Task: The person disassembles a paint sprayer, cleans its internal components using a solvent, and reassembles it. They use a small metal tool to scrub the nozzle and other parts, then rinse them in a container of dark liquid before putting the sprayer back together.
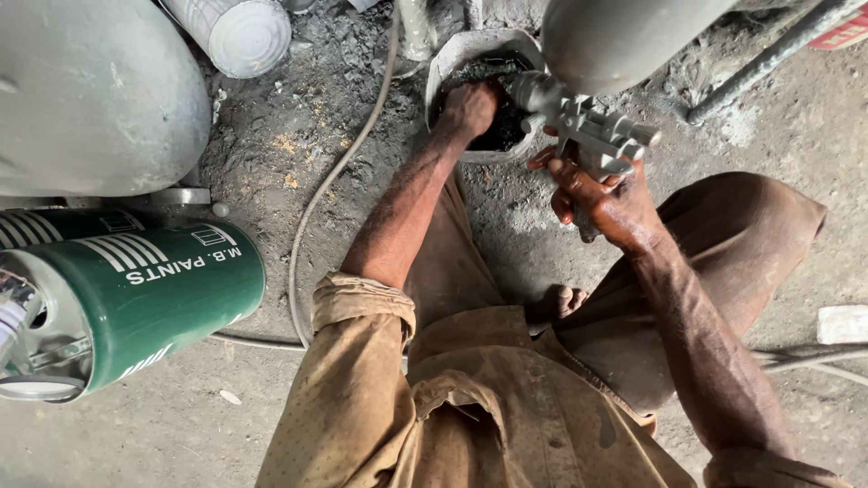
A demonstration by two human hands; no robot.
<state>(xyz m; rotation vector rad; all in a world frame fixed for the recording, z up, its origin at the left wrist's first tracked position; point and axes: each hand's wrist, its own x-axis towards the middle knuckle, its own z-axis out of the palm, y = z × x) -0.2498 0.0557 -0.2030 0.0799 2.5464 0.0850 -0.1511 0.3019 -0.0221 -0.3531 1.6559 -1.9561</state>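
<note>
A: Down on a dusty grey concrete floor point(271, 163), gritty all over, with flecks of sawdust and dried paint ground into it.

B: And at the heart of it, the spray gun point(592, 131): a grey metal body, angular and knobbly, thick with paint crust. It hangs just above the small grey tub point(452, 56), a little to its right.

A: The right hand point(608, 203) is wrapped around the gun's handle, fingers clamped tight. The left hand point(470, 107) is plunged into the tub; its fingers are lost in the dark sludge, so I can't tell whether they grip anything.

B: That tub looks like battered plastic, rim caked, contents black and wet.

A: Here's the risk, as I judge it: the gun's nozzle sits just beside the left hand. A squeeze on the trigger could blast that hand.

B: And slick fingers could let the gun drop into the sludge.

A: Widening out: a thin pale hose point(330, 181) curves across the floor, a glossy green paint can point(154, 303) lies on its side at the left, and a big smooth grey tank point(90, 90) bulges beyond it.

B: Up top, a ribbed white container point(240, 32).
</note>
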